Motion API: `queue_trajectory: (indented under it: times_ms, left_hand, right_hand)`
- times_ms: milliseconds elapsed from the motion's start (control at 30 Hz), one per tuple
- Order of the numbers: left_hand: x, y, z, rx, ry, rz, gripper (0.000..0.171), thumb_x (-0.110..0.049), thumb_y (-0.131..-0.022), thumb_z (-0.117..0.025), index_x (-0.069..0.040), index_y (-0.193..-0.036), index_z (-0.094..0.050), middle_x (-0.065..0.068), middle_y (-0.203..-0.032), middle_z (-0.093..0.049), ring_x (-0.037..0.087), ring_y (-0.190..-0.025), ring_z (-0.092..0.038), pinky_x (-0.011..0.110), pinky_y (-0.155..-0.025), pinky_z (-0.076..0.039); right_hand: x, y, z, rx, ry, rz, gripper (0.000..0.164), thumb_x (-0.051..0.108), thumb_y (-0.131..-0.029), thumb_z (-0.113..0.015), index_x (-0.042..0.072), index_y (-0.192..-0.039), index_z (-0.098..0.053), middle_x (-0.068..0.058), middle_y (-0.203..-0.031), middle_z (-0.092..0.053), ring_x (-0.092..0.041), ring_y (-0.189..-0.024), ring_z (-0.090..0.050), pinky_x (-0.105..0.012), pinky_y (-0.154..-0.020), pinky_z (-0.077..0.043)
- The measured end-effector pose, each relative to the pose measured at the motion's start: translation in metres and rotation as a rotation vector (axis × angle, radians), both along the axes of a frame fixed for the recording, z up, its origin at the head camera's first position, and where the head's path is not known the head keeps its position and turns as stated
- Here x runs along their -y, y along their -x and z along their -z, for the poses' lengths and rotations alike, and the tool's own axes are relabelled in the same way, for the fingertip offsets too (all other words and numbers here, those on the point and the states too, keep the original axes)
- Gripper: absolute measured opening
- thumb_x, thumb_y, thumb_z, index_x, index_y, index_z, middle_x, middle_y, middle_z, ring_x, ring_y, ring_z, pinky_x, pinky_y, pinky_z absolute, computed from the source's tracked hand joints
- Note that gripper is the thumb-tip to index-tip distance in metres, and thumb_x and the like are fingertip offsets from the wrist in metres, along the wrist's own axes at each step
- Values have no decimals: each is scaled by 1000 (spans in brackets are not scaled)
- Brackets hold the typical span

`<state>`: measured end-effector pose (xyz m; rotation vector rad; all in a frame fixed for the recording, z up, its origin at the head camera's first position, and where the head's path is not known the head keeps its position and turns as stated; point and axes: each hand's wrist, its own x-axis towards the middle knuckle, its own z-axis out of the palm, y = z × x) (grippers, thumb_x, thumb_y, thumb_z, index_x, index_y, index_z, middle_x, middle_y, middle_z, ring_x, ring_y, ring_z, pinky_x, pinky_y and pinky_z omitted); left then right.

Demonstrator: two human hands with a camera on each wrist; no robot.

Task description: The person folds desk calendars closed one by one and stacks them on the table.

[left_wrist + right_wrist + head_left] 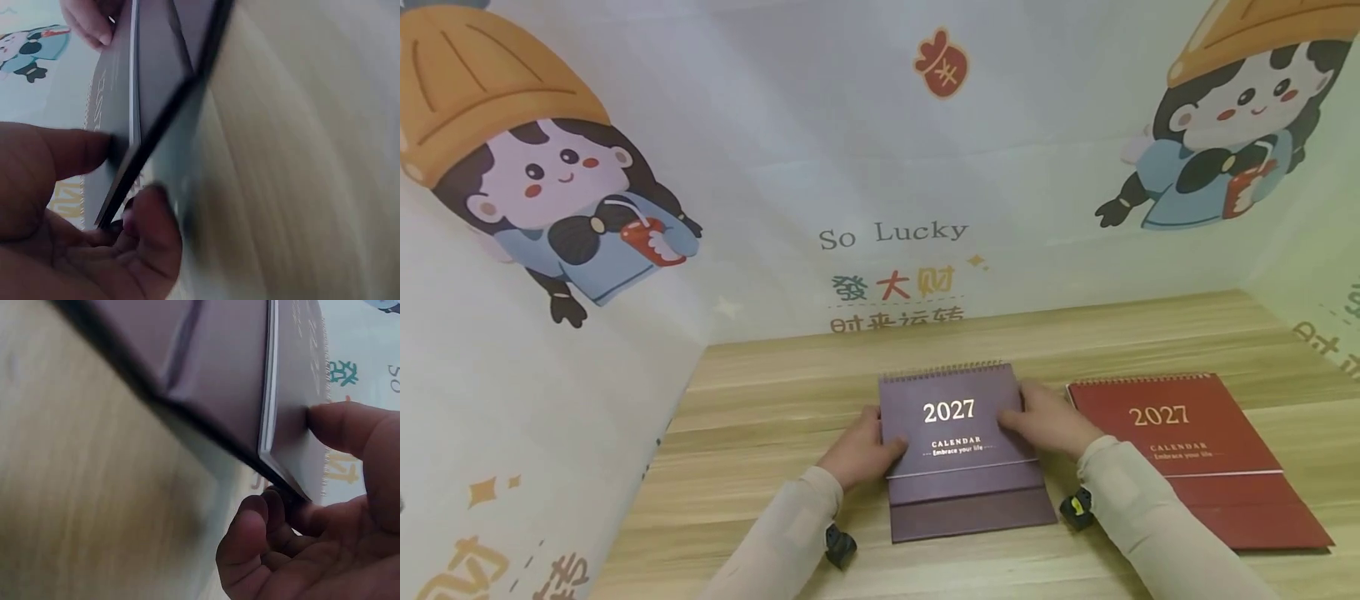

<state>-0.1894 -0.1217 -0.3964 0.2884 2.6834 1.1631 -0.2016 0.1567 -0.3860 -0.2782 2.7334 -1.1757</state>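
A purple 2027 desk calendar with a spiral-bound top edge is held between both hands, its cover facing up toward the head camera. My left hand grips its left side, thumb on the cover and fingers behind. On the opposite side my right hand pinches the edge the same way. In the left wrist view the left thumb presses the cover while curled fingers sit under the board. The right wrist view shows the right thumb on the cover, with the calendar's base folded out at an angle.
A red 2027 desk calendar lies on the wood-grain table at the right, partly behind the right forearm. Printed white cloth walls enclose the back and sides. A small dark device is strapped at each wrist.
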Motion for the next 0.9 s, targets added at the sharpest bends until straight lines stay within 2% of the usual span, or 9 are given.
queue_trajectory:
  times_ms: [133,233,300,400,500,633,733,833,900]
  left_hand:
    - [2,2,2,-25,74,32,43,-19,-92,-68,11,-120,-56,19,-104,-66,32,-97,-64,49,-90,-51]
    - [2,2,3,-43,119,42,34,-21,-91,-68,8,-109,-62,14,-93,-67,26,-85,-63,47,-82,-53]
    - [3,3,2,-46,145,32,30,-23,-92,-68,6,-101,-63,12,-87,-65,23,-78,-60,44,-75,-53]
    - [6,4,-1,-72,173,4,28,-25,-92,-66,3,-90,-62,13,-79,-61,25,-71,-56,43,-67,-51]
    - [4,5,-4,-140,168,-19,31,-25,-94,-64,5,-100,-65,18,-90,-63,31,-83,-59,46,-75,-51]
    - [-5,4,-6,-231,184,-17,47,-27,-96,-63,6,-128,-59,24,-118,-59,39,-112,-55,51,-98,-45]
    - [-14,3,-8,-234,308,62,56,-34,-98,-60,6,-137,-53,28,-134,-49,43,-127,-45,54,-106,-37]
    - [-21,0,-6,-184,462,156,67,-45,-101,-52,2,-147,-42,28,-152,-31,45,-142,-26,58,-112,-27]
    - [-25,-2,-3,-149,541,190,71,-50,-102,-46,-2,-152,-35,26,-158,-21,45,-146,-14,61,-113,-22]
  right_hand:
    - [-2,2,6,-19,-54,-34,38,19,-91,-67,-13,-109,-60,-16,-93,-67,-27,-86,-63,-48,-79,-53]
    - [-2,2,7,-40,-92,-30,30,21,-92,-68,-8,-103,-64,-9,-86,-67,-23,-80,-61,-45,-75,-52]
    - [-3,2,6,-62,-117,-24,27,21,-92,-67,-5,-100,-66,-10,-87,-67,-24,-81,-62,-46,-76,-52]
    - [-4,2,1,-100,-141,-15,29,20,-93,-65,-6,-105,-66,-19,-97,-68,-34,-92,-64,-51,-82,-51]
    - [-5,1,-2,-136,-134,-14,39,21,-95,-62,-10,-119,-61,-28,-116,-64,-43,-110,-60,-56,-92,-47]
    - [0,3,-5,-214,-142,-30,41,21,-97,-61,-9,-124,-59,-28,-121,-60,-42,-112,-58,-55,-93,-47]
    - [9,7,-4,-258,-166,-57,37,21,-96,-62,-7,-122,-61,-25,-119,-60,-40,-110,-58,-54,-93,-47]
    - [18,10,1,-269,-215,-110,41,22,-96,-63,-7,-124,-59,-25,-124,-59,-41,-117,-56,-55,-99,-43]
    - [22,12,7,-251,-266,-145,48,26,-97,-62,-8,-130,-55,-28,-131,-55,-43,-124,-51,-55,-104,-39]
